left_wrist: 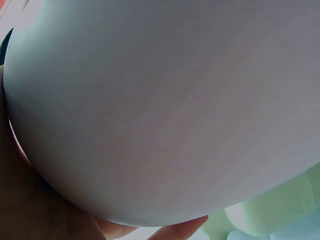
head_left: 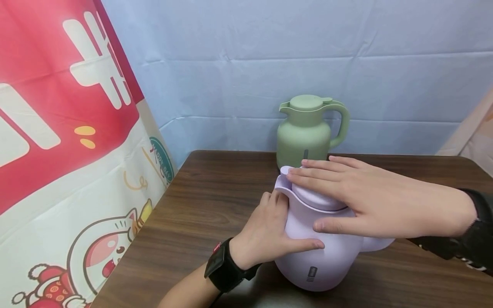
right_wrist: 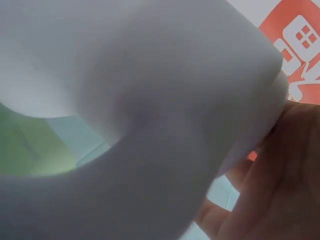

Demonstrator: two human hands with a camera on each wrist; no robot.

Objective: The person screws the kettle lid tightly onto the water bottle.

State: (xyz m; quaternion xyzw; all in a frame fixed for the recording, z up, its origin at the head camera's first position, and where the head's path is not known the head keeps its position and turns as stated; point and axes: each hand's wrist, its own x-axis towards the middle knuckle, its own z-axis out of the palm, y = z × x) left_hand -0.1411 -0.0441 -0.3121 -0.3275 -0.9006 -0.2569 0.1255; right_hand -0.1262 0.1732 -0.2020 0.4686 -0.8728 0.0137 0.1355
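Observation:
A lavender thermos jug (head_left: 335,262) stands at the front of the wooden table. Its handle (head_left: 379,243) sticks out to the right, partly under the right forearm. My left hand (head_left: 271,233) grips the jug's left side, thumb across the front and fingers round the back. In the left wrist view, the jug's body (left_wrist: 165,110) fills most of the picture. Laid over the jug's lid (head_left: 313,199), my right hand (head_left: 354,192) has straight fingers, the thumb lower at the jug's side. The right wrist view shows the handle (right_wrist: 135,200) up close.
Behind the lavender jug, a green thermos jug (head_left: 304,134) stands at the table's back edge, its handle to the right. A pale blue cloth (head_left: 246,77) hangs behind the table (head_left: 215,184). To the left hangs a red and white printed cloth (head_left: 92,171).

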